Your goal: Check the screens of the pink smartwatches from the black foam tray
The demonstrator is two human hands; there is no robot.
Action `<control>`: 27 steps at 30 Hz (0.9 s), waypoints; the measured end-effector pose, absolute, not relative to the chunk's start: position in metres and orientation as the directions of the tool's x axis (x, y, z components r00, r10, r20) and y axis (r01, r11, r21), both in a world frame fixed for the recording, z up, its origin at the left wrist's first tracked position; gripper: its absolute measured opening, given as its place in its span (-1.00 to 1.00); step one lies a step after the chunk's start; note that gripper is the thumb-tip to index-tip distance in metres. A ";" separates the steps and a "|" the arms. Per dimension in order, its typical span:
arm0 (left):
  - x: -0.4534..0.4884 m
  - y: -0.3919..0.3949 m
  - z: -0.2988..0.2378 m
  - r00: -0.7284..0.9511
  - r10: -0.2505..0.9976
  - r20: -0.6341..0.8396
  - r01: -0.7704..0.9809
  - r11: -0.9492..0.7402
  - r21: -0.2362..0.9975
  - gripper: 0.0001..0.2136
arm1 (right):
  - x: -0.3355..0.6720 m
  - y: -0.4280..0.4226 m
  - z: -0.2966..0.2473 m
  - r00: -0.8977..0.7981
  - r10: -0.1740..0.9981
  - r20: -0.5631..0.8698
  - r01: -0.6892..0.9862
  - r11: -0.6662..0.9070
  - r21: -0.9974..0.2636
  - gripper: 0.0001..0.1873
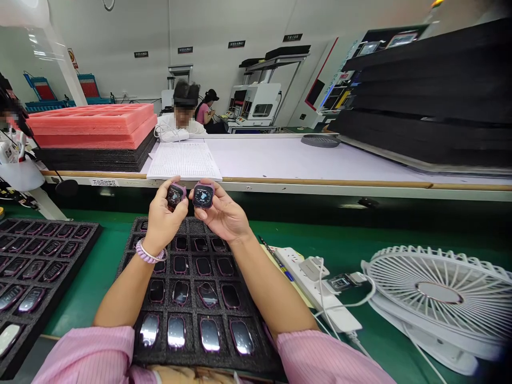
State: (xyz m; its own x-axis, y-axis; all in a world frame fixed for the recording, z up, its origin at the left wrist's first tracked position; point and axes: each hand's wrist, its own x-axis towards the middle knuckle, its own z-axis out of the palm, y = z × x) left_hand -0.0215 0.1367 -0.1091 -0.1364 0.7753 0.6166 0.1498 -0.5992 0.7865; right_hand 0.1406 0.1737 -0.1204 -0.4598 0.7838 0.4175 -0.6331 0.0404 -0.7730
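Note:
My left hand (165, 216), with a lilac coil band round the wrist, grips a purple-rimmed smartwatch body (175, 196) whose screen is lit. Close beside it, my right hand (224, 213) holds a second smartwatch body (203, 196), also purple-rimmed, with a bright dial on its dark face. Both are raised side by side above a black foam tray (192, 314). Rows of similar watch bodies with dark screens, such as one watch body (210, 334) near the front, lie in its compartments. My forearms cover part of the tray.
Another foam tray (30, 322) of watches lies at left. A power strip (316, 288) and white fan (436, 298) stand at right. On the raised shelf are a paper sheet (184, 160), red foam (92, 128) and stacked black foam (424, 101). A person (184, 112) sits opposite.

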 end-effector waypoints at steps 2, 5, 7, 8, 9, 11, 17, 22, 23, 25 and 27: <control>-0.022 0.137 -0.110 -0.140 0.777 0.613 0.149 -0.596 0.789 -0.53 | 0.140 0.173 -0.120 -0.464 0.778 0.425 -0.645 0.033 -0.764 -0.49; -0.022 0.138 -0.111 -0.134 0.777 0.615 0.158 -0.596 0.787 -0.53 | 0.140 0.173 -0.120 -0.468 0.771 0.432 -0.642 0.040 -0.766 -0.51; -0.022 0.139 -0.111 -0.127 0.775 0.619 0.160 -0.599 0.784 -0.54 | 0.140 0.174 -0.121 -0.464 0.774 0.431 -0.632 0.051 -0.773 -0.51; -0.021 0.138 -0.112 -0.126 0.775 0.620 0.158 -0.601 0.784 -0.55 | 0.140 0.174 -0.121 -0.462 0.775 0.431 -0.631 0.054 -0.774 -0.51; -0.021 0.138 -0.112 -0.127 0.774 0.621 0.156 -0.602 0.783 -0.55 | 0.140 0.174 -0.120 -0.462 0.774 0.433 -0.632 0.055 -0.773 -0.51; -0.021 0.138 -0.111 -0.131 0.772 0.622 0.153 -0.604 0.782 -0.56 | 0.140 0.173 -0.120 -0.465 0.766 0.443 -0.643 0.052 -0.764 -0.51; -0.021 0.137 -0.110 -0.139 0.769 0.624 0.157 -0.604 0.781 -0.56 | 0.140 0.173 -0.120 -0.465 0.757 0.458 -0.642 0.068 -0.764 -0.52; -0.021 0.138 -0.111 -0.136 0.771 0.622 0.165 -0.602 0.782 -0.56 | 0.140 0.173 -0.120 -0.462 0.770 0.440 -0.626 0.069 -0.777 -0.52; -0.021 0.138 -0.111 -0.137 0.772 0.621 0.164 -0.600 0.783 -0.56 | 0.140 0.173 -0.120 -0.463 0.768 0.444 -0.631 0.066 -0.773 -0.51; -0.021 0.138 -0.111 -0.142 0.771 0.621 0.163 -0.600 0.783 -0.56 | 0.140 0.173 -0.120 -0.468 0.756 0.458 -0.650 0.058 -0.758 -0.50; -0.021 0.138 -0.112 -0.146 0.770 0.621 0.163 -0.600 0.783 -0.55 | 0.140 0.173 -0.120 -0.473 0.742 0.475 -0.665 0.053 -0.745 -0.51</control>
State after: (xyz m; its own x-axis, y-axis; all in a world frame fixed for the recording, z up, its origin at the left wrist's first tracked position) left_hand -0.0211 0.1385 -0.1117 -0.1465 0.7703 0.6207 0.1625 -0.6002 0.7832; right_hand 0.1400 0.1726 -0.1197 -0.4726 0.7424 0.4748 -0.6653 0.0526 -0.7447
